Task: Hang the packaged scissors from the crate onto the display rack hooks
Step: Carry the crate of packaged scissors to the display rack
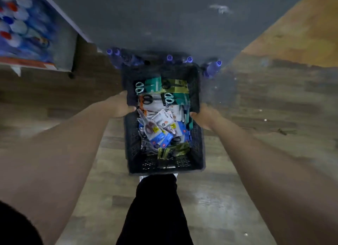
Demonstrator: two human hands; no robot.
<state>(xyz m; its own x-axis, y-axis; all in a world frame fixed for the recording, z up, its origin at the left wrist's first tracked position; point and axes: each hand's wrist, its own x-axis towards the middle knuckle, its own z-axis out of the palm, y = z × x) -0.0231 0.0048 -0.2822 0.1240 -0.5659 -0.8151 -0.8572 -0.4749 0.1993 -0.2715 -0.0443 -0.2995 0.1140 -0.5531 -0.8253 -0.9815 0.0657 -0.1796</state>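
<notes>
A black perforated plastic crate (196, 149) is held out in front of me above the wooden floor. It is filled with several packaged scissors (161, 120) on teal, yellow, white and blue cards. My left hand (119, 107) grips the crate's left rim, fingers curled over the edge. My right hand (204, 116) grips the right rim the same way. No display rack hooks are visible. The picture is blurred by motion.
A shelf unit (67, 48) with blue, white and red packages stands at the upper left. Several purple-capped bottles (213, 69) lie on the floor beyond the crate, at the foot of a dark grey panel (164, 25). My dark trouser leg (157, 208) is below the crate.
</notes>
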